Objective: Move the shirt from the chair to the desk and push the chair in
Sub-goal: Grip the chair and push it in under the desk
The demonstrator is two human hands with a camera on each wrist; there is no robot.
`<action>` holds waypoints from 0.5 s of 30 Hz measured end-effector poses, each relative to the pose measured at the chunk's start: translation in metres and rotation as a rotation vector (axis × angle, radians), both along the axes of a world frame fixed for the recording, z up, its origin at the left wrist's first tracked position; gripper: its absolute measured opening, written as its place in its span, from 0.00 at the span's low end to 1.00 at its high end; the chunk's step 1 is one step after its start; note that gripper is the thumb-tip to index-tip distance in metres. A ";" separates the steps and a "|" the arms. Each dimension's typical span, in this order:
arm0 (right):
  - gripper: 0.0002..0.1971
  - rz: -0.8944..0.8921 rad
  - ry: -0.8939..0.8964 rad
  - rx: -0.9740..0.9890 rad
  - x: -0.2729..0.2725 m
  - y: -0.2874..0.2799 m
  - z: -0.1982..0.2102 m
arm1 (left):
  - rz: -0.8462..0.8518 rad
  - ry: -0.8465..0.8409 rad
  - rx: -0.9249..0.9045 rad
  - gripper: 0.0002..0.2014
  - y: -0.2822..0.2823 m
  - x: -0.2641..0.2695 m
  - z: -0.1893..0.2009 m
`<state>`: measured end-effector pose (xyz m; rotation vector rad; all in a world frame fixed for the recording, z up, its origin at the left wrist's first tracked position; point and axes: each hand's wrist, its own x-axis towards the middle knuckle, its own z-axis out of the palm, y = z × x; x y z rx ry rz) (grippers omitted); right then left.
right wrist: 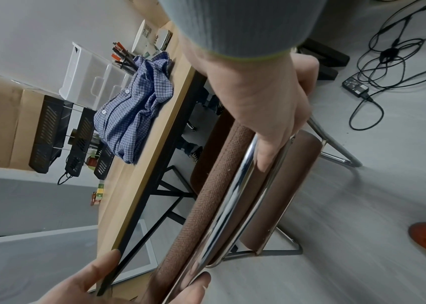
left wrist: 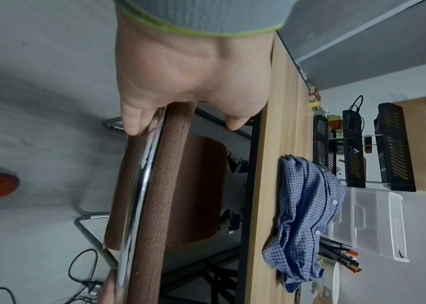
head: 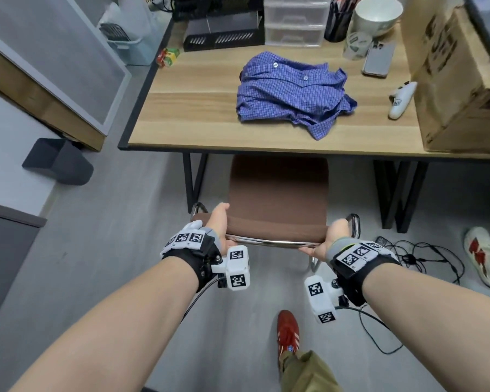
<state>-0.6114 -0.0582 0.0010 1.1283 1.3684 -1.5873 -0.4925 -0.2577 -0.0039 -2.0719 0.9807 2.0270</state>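
Note:
A crumpled blue checked shirt [head: 292,91] [left wrist: 307,205] [right wrist: 134,107] lies on the wooden desk [head: 198,114] [left wrist: 279,144] [right wrist: 139,185], near its middle. The brown chair [head: 277,193] stands in front of the desk, its seat's far end under the desk edge. My left hand [head: 219,222] [left wrist: 193,82] grips the left end of the chair back [left wrist: 154,185] [right wrist: 206,205], fingers curled round the chrome rail. My right hand [head: 334,236] [right wrist: 258,98] grips the right end the same way.
A cardboard box [head: 450,80], phone [head: 379,59], white controller [head: 402,99], bowl [head: 378,15] and clear drawers [head: 294,21] sit on the desk. Cables [head: 425,258] and a white shoe [head: 484,256] lie on the floor at right. My red shoe [head: 287,332] is behind the chair.

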 end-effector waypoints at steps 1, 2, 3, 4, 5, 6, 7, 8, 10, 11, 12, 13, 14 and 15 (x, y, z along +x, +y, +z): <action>0.31 0.007 -0.002 0.002 -0.012 -0.004 -0.005 | -0.002 0.009 0.013 0.28 -0.005 -0.011 0.002; 0.32 0.010 0.004 0.000 -0.026 -0.009 -0.013 | 0.009 0.015 0.022 0.27 -0.011 -0.023 0.002; 0.34 0.010 0.004 -0.011 -0.039 -0.013 -0.022 | 0.022 0.033 0.026 0.26 -0.017 -0.035 0.005; 0.35 0.014 0.008 -0.018 -0.050 -0.018 -0.027 | 0.044 0.042 0.024 0.25 -0.023 -0.046 0.005; 0.35 0.010 0.008 -0.031 -0.058 -0.022 -0.029 | 0.053 0.050 0.019 0.24 -0.026 -0.053 0.007; 0.34 0.004 -0.001 -0.036 -0.065 -0.028 -0.027 | 0.053 0.056 0.025 0.23 -0.030 -0.060 0.010; 0.34 -0.009 -0.011 -0.038 -0.074 -0.035 -0.022 | 0.026 0.061 0.030 0.22 -0.036 -0.070 0.009; 0.34 -0.027 -0.016 -0.036 -0.083 -0.042 -0.019 | 0.000 0.061 0.020 0.20 -0.041 -0.078 0.009; 0.33 -0.056 -0.022 -0.050 -0.100 -0.051 -0.019 | -0.015 0.054 0.017 0.18 -0.050 -0.092 0.009; 0.32 -0.056 -0.019 -0.054 -0.107 -0.055 -0.020 | -0.015 0.052 0.031 0.19 -0.055 -0.099 0.009; 0.32 -0.055 -0.019 -0.058 -0.115 -0.058 -0.021 | -0.030 0.053 0.029 0.19 -0.060 -0.106 0.008; 0.32 -0.051 -0.026 -0.063 -0.121 -0.062 -0.021 | -0.032 0.043 0.019 0.19 -0.062 -0.112 0.011; 0.32 -0.048 -0.031 -0.071 -0.127 -0.066 -0.021 | -0.033 0.048 0.019 0.19 -0.065 -0.117 0.011; 0.32 -0.043 -0.032 -0.074 -0.131 -0.069 -0.021 | -0.025 0.061 0.023 0.20 -0.068 -0.122 0.011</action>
